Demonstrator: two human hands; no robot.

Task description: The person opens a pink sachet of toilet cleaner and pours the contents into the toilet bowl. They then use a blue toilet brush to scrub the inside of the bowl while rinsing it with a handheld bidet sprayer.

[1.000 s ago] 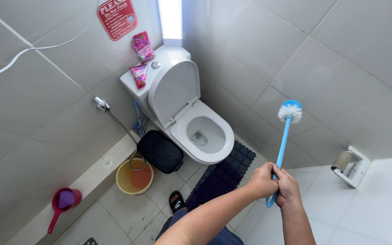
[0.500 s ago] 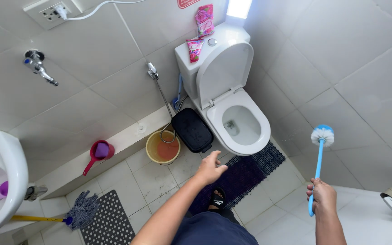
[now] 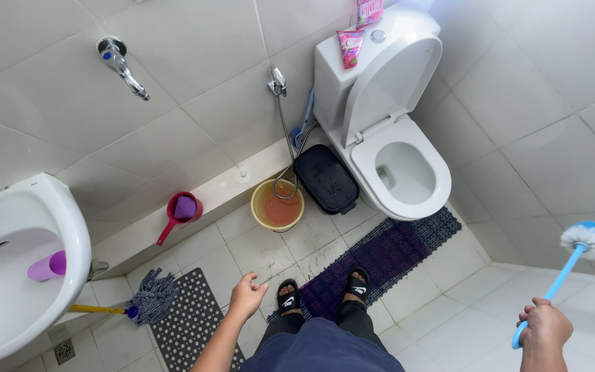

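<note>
Bathroom: toilet brush (image 3: 563,280) now lower-right.

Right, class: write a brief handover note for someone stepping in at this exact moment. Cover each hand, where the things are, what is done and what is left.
Right hand: gripping the blue toilet brush by its handle, bristle head raised, off to the right of the toilet.
Left hand: empty, fingers loose, above the floor near the black perforated mat.
Toilet: lid and seat up, bowl open.
Nearby: yellow bucket, black bin, mop.
Done: brush in hand.
Left: brush has not reached the bowl.
</note>
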